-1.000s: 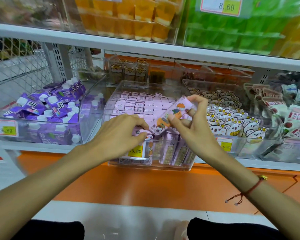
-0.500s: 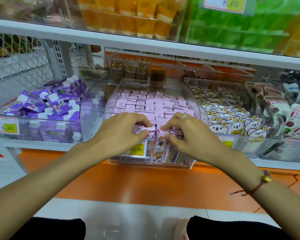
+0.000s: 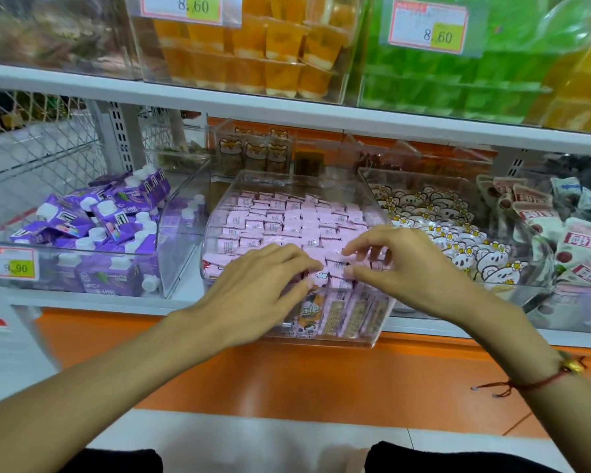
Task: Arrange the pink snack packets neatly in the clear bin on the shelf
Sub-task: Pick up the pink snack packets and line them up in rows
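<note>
The clear bin (image 3: 370,331) stands in the middle of the lower shelf. Rows of pink snack packets (image 3: 287,220) fill it, standing on edge; more show through its front wall. Both my hands reach over the front rim onto the front row. My left hand (image 3: 263,281) lies with fairly straight fingers pressing on the front packets. My right hand (image 3: 403,268) has its fingers spread, with thumb and forefinger pinching the top of one front-row pink packet (image 3: 335,268). The left hand hides the bin's front left part.
A bin of purple cartons (image 3: 93,223) sits at the left, with a 9.90 price tag (image 3: 9,266). A bin of white bear packets (image 3: 440,233) sits at the right. The upper shelf (image 3: 287,110) carries orange jelly cups (image 3: 270,52) and green ones (image 3: 458,80). An orange ledge (image 3: 321,377) runs below.
One second ago my right hand held a pink packet up above the bin. It has gone down into the front row, and both hands now rest on the packets there.
</note>
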